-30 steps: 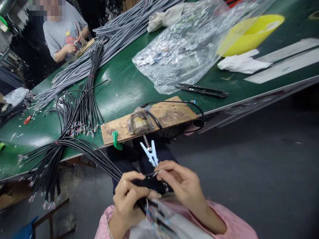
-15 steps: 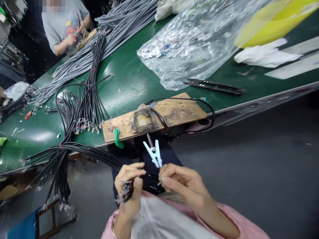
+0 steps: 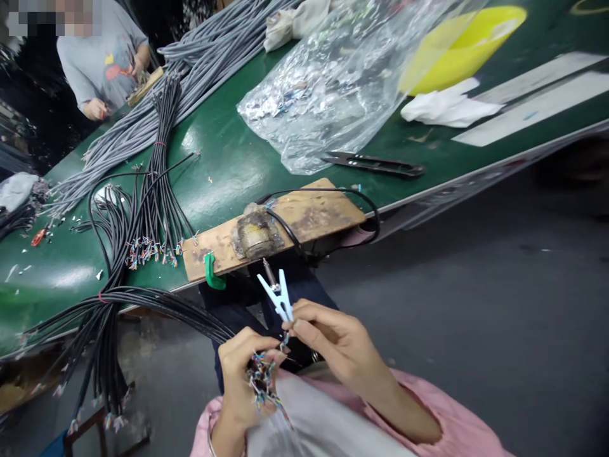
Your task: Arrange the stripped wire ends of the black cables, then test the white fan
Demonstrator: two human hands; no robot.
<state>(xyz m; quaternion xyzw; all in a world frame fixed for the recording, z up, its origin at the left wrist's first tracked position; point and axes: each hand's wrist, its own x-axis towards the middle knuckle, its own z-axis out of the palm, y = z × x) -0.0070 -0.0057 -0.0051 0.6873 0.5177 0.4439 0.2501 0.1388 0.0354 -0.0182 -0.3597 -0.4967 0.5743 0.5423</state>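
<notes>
My left hand point(image 3: 240, 374) is closed around a bundle of black cables point(image 3: 183, 303), whose stripped coloured wire ends point(image 3: 261, 381) fan out past the thumb. The cables trail left to the table edge. Thumb and forefinger of my right hand point(image 3: 340, 343) are pinched on the coloured wires of one cable point(image 3: 285, 341), just above the bundle. Right above those fingertips is a light blue clothespin point(image 3: 280, 303), its two arms spread upward. A thin metal rod point(image 3: 269, 271) stands behind the clothespin, pointing toward the board; the fingers hide the clothespin's lower end.
A wooden board point(image 3: 323, 212) with a crusted block point(image 3: 257, 235) and a green hook point(image 3: 212, 270) lies at the table edge. Snips point(image 3: 375, 165), a plastic bag point(image 3: 328, 95), a yellow bowl point(image 3: 461, 54) and grey cables point(image 3: 204, 63) lie beyond. A co-worker point(image 3: 102, 57) sits opposite.
The view has shifted, so the table things sit further left. My left hand has turned, showing more wire ends, and my hands are closer together, with coloured wires now at my right fingertips.
</notes>
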